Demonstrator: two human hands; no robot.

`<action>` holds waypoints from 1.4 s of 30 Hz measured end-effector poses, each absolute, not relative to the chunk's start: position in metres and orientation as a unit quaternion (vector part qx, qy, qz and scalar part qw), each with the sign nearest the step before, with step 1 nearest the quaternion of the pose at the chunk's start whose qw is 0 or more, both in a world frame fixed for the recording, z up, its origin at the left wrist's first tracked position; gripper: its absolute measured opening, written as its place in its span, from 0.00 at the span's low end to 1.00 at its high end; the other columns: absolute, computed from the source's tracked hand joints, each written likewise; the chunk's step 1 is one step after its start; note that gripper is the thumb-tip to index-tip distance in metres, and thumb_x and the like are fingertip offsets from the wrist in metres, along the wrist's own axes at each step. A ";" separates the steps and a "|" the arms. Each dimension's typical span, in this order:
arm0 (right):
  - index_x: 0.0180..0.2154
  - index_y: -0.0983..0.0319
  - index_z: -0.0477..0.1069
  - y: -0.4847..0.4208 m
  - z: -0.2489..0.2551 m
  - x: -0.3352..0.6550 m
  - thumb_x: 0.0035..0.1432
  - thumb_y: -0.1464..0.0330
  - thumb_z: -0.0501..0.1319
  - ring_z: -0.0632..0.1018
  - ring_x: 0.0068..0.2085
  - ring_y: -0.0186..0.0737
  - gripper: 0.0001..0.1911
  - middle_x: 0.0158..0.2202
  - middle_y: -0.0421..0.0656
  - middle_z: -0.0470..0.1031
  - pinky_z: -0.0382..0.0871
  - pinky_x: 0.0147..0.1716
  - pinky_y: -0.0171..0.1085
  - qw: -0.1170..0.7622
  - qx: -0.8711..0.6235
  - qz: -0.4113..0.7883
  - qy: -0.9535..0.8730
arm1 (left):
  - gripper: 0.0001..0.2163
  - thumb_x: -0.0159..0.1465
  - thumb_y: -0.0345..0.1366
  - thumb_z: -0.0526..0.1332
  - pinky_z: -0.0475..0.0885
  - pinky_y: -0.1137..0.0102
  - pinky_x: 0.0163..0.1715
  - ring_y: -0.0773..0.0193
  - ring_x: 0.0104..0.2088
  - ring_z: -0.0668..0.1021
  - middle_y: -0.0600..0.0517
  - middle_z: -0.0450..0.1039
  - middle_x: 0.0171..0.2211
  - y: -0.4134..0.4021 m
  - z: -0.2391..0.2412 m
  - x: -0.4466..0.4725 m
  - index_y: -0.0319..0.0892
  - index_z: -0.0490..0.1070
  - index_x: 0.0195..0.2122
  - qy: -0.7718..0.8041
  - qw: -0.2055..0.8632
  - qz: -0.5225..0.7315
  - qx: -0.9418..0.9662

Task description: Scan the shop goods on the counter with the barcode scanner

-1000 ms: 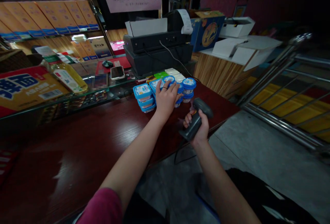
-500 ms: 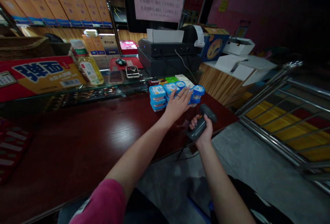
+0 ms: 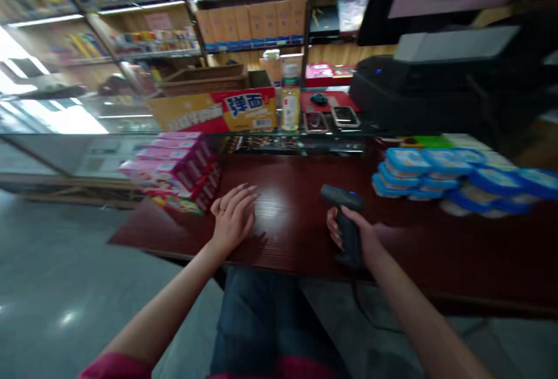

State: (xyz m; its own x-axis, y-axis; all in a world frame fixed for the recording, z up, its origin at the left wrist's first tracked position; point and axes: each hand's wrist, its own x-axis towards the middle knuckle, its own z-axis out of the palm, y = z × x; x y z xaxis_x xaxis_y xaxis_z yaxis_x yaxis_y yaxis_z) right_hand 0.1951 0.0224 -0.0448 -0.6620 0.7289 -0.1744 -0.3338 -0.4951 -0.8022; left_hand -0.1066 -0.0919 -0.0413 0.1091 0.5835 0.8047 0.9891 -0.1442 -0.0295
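At the counter's near edge: the left hand [image 3: 233,219] lies palm down on the dark red wooden counter [image 3: 296,193], fingers straight and close together, holding nothing.
Right hand: the right hand [image 3: 360,236] is curled tight round the grip of the black handheld barcode scanner [image 3: 344,216]. The scanner's head is raised above the wood and points away from the person.
Nearest goods: the stack of flat pink boxes [image 3: 174,167] sits just left of the left hand, untouched. The blue-lidded plastic tubs [image 3: 436,172] are piled well off to the right.
Step in hand: by the look of it, a gap between items, with the scanner gripped and nothing in front of it.
Next move calls for: the free hand to lift one item and turn its barcode toward the scanner's head. The pink stack is the closer reach.
Surface: polished and reflective, bare between the two hands.
Room: a shop. Behind the counter, a glass display case [image 3: 87,146] carries a yellow and red carton [image 3: 218,110] and a pale bottle [image 3: 290,103]. A black till [image 3: 414,94] stands at the right, stocked shelves [image 3: 253,13] are behind it, and a glossy grey floor [image 3: 52,274] lies at the left.
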 end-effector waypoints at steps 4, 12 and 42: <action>0.29 0.63 0.75 0.033 -0.043 0.130 0.53 0.52 0.68 0.62 0.18 0.29 0.20 0.22 0.39 0.63 0.58 0.14 0.30 0.245 -0.212 0.854 -0.406 | 0.22 0.65 0.34 0.63 0.57 0.60 0.63 0.53 0.65 0.70 0.46 0.74 0.59 -0.133 -0.029 -0.180 0.49 0.68 0.61 -0.636 0.414 -0.318 -0.568; 0.30 0.61 0.75 0.019 -0.034 0.076 0.55 0.53 0.65 0.59 0.21 0.34 0.18 0.23 0.40 0.61 0.56 0.14 0.32 0.231 -0.172 0.856 -0.430 | 0.34 0.66 0.52 0.62 0.43 0.52 0.71 0.47 0.74 0.51 0.45 0.55 0.72 -0.168 0.038 -0.259 0.47 0.57 0.70 -0.757 0.290 -0.270 -0.520; 0.28 0.60 0.71 0.010 -0.031 0.106 0.56 0.55 0.64 0.61 0.20 0.33 0.15 0.22 0.41 0.63 0.57 0.11 0.30 0.315 -0.211 0.837 -0.395 | 0.22 0.62 0.39 0.68 0.73 0.61 0.54 0.56 0.52 0.77 0.48 0.73 0.52 -0.182 -0.004 -0.196 0.46 0.64 0.56 -0.672 0.209 -0.493 -0.511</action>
